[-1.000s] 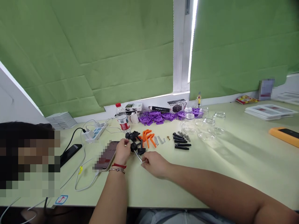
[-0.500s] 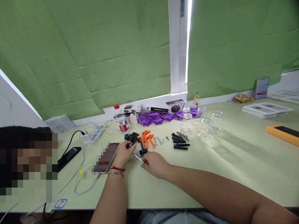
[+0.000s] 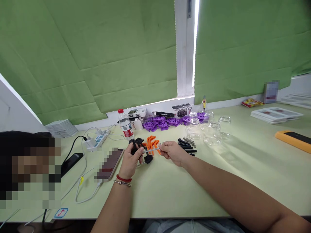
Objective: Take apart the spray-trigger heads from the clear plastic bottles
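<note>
Left hand [image 3: 130,161]: closed round a black plastic part [image 3: 134,148], in front of the water bottle [image 3: 125,124]. Right hand [image 3: 173,152]: pinched one end of a thin metal rod [image 3: 151,150], front right of the bottle; the rod's other end met the black part. Orange pieces [image 3: 152,141]: front right of the bottle. Purple parts [image 3: 167,121]: right of the bottle. Glass jars [image 3: 210,129]: farther right. Phone [image 3: 110,163]: front left of the bottle, on the table [image 3: 218,181].

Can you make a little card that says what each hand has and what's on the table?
Left hand: holds a black part
Right hand: pinches a rod, other end at the left hand
Near hands: orange parts, phone
Farther back: purple parts, jars, bottle
Table: pale green
</note>
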A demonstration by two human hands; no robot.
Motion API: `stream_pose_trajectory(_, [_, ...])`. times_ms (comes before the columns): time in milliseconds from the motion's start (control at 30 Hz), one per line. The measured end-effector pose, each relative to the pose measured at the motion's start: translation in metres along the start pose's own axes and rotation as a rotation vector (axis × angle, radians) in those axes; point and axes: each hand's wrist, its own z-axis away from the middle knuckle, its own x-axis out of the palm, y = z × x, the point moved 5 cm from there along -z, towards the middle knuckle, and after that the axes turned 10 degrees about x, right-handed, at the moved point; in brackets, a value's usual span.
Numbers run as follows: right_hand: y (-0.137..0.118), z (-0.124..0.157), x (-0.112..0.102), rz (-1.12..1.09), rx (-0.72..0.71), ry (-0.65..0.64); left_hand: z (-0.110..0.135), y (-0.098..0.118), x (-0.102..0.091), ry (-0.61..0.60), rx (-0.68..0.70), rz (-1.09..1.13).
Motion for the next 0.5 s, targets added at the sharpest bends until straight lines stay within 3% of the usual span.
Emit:
stream_pose_trajectory(167, [-0.020, 0.002, -0.016, 0.019, -0.210, 0.047, 0.005, -0.015, 0.013, 0.032, -0.184, 0.119])
stream_pose_trajectory(333, [-0.016, -0.001, -0.019, 0.106, -0.031, 0.018, 0.006, -0.020, 0.019, 0.072, -0.166, 0.156])
stream_pose_trajectory(500, [-0.016, -0.003, -0.020, 0.055, -0.056, -0.031, 0.006, -0.023, 0.020, 0.060, -0.154, 0.154])
